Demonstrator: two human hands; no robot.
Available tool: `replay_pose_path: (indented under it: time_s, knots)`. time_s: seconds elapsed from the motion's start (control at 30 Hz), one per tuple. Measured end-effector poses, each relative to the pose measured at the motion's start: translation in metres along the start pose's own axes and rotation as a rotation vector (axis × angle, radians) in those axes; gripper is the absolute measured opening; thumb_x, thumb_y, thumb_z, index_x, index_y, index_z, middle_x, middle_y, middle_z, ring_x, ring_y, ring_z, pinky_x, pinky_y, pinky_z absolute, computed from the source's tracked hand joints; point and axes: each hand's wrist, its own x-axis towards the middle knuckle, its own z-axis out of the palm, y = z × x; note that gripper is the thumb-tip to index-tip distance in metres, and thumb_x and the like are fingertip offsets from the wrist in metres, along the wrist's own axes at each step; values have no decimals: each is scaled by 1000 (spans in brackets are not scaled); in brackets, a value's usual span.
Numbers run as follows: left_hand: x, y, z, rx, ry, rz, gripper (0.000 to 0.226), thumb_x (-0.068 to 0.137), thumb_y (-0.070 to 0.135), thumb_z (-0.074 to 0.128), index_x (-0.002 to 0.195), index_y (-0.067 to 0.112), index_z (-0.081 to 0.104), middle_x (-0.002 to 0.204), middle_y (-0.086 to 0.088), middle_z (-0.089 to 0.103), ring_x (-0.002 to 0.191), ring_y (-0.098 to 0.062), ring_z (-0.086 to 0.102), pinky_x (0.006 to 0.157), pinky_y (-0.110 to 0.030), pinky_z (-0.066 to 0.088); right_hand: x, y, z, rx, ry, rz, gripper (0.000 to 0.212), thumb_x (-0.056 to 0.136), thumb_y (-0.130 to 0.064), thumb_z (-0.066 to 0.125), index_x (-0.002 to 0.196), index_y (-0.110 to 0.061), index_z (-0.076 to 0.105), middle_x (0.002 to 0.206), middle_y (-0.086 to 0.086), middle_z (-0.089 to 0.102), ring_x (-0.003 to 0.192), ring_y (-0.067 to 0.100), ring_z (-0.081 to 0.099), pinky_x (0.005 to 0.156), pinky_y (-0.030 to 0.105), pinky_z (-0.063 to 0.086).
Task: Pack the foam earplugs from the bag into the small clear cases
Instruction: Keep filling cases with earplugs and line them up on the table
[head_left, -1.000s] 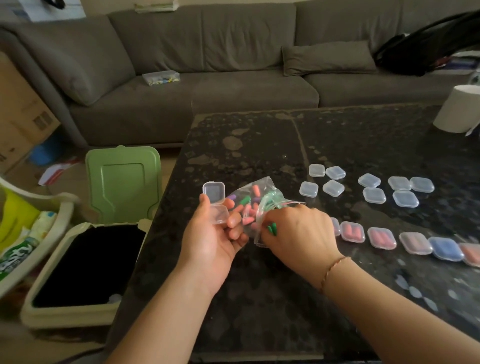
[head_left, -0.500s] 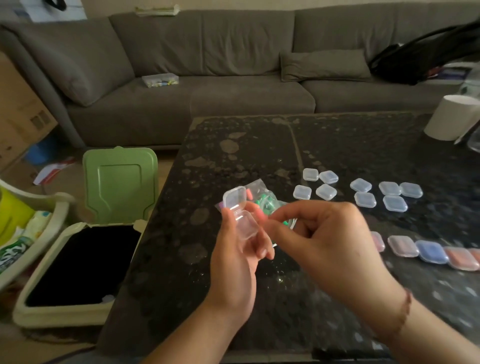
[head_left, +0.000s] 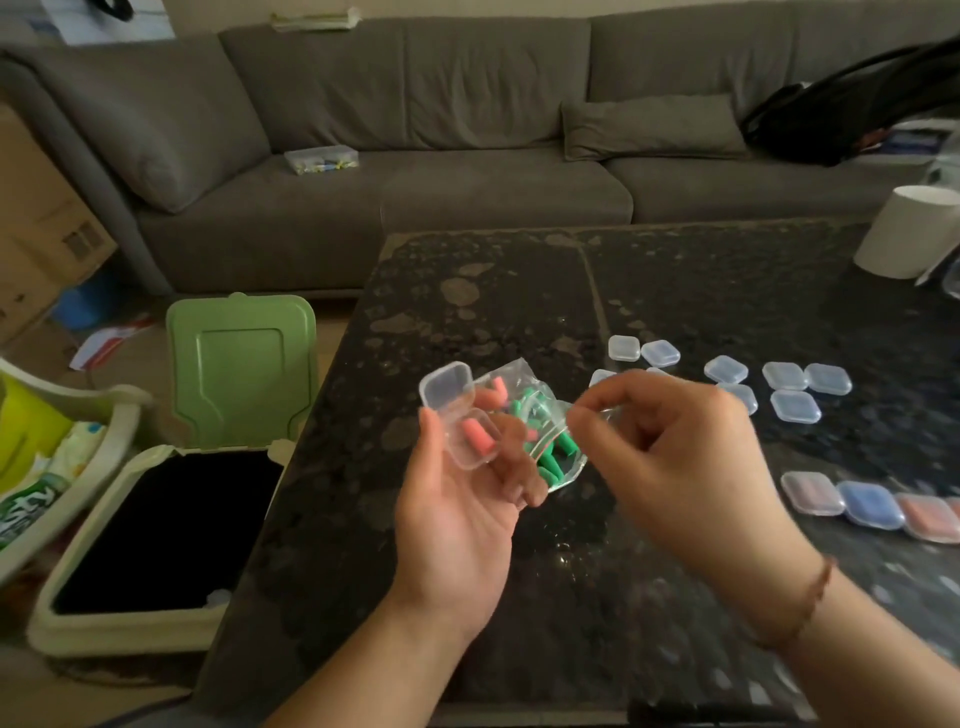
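Observation:
My left hand holds a small clear case with its lid swung open and pink earplugs inside. Just behind its fingers is the clear bag, holding green and pink foam earplugs. My right hand is to the right of the bag, fingers curled, thumb and forefinger pinching the bag's rim. Several empty closed cases lie further back on the dark table. A row of filled cases lies at the right.
A white cylinder stands at the table's far right. Left of the table, on the floor, is an open bin with a raised green lid. A grey sofa runs behind the table.
My left hand lifted the open case toward me, and pink earplugs now lie in it. My right hand left the bag, came to the case, then moved back to the bag's rim.

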Motion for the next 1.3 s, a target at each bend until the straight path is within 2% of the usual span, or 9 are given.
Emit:
replay_pose_path:
  time_s: [0.13,0.23,0.33,0.4,0.53,0.73,0.97,1.07,1.3]
  knots:
    - [10,12,-7,-237,78,-69,47,99,50,38,84,13,61,66,-3,42,61,-18,34,68,-34,33,8,14,9,-380,-264,100,12,86,-40,60,89,-41,72,64,-15,63,67,9,62,59,28,49]
    - [14,11,-11,-297,135,-79,46,99,49,38,83,12,61,65,-3,41,55,-17,33,65,-33,32,9,15,24,-585,-321,47,25,96,-43,44,107,-43,66,94,-10,70,88,19,66,61,29,43]
    - [16,8,-12,-292,171,-100,45,99,49,38,85,13,59,64,-3,41,54,-16,35,63,-32,33,15,15,37,-743,-314,-31,29,101,-41,34,108,-33,61,94,-5,67,83,24,65,54,31,31]
    - [16,7,-11,-274,189,-116,45,100,49,36,86,12,58,63,-3,41,53,-16,35,62,-32,33,20,20,46,-798,-314,-42,25,102,-37,36,103,-29,60,88,-4,65,79,26,65,51,29,33]
    - [17,9,-10,-256,203,-128,45,100,49,35,87,13,57,63,-3,42,53,-15,34,58,-31,31,29,27,57,-847,-346,-34,10,96,-28,50,99,-26,59,81,-5,57,79,24,67,64,36,56]
    - [17,9,-12,-229,172,-125,47,100,50,34,86,12,59,63,-4,42,55,-16,35,59,-32,30,38,30,64,-822,-288,8,16,97,-31,48,83,-25,51,63,-7,37,61,20,48,46,26,28]
    - [17,9,-10,-191,138,-120,47,100,50,33,88,11,57,63,-4,40,56,-16,34,59,-32,30,42,29,64,-547,-309,241,30,92,-47,57,102,-20,64,68,-6,47,81,22,64,67,31,48]
    - [14,9,-11,-185,139,-113,47,99,50,33,87,11,57,63,-4,39,57,-17,33,60,-32,30,40,27,65,-580,-287,200,27,93,-44,55,102,-21,65,66,-8,43,83,22,66,70,32,52]
    - [18,12,-14,-170,183,-110,47,99,50,34,88,11,57,63,-4,41,62,-19,35,63,-32,32,33,26,59,-587,-194,47,27,94,-51,51,103,-31,67,85,-5,64,77,19,64,61,31,50]
